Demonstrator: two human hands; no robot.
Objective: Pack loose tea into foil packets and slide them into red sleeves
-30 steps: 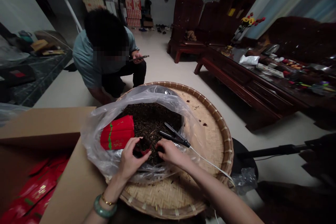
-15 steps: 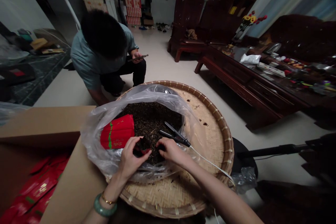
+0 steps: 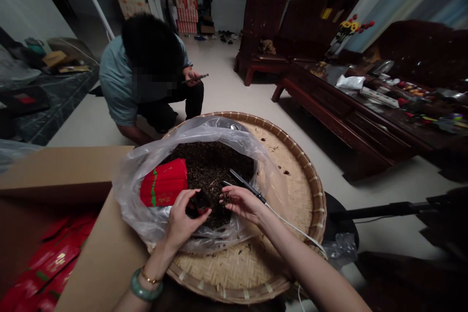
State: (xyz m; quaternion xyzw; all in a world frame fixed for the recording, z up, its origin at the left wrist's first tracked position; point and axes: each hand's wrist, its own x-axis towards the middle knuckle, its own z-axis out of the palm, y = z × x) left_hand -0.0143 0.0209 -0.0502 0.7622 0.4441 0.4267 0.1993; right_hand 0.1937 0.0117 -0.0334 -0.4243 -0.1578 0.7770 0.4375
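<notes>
My left hand [image 3: 182, 222] is closed around a small open pouch [image 3: 199, 201], dark inside with a bit of red at its edge, its mouth facing up. Just to its right, my right hand [image 3: 245, 203] is turned partly palm up, with a pinch of loose dark tea leaves [image 3: 225, 198] at its fingertips. Both hands are over a clear plastic bag [image 3: 127, 185] of dried tea leaves [image 3: 208, 158]. A stack of red packets [image 3: 166, 183] lies in the bag to the left. Behind my right hand, partly hidden, rests a black hair-straightener-like clamp [image 3: 248, 186] with a white cord.
A round woven bamboo tray [image 3: 292, 195] holds the bag. An open cardboard box [image 3: 102, 253] with red packets [image 3: 54, 265] stands at the left. Across the tray, a person [image 3: 117, 80] squats with a phone [image 3: 195, 78]. A dark wooden table [image 3: 329, 102] stands right.
My right hand has turned from palm down to partly palm up and lifted slightly, now showing leaves at the fingertips. My left hand and the pouch stay nearly still.
</notes>
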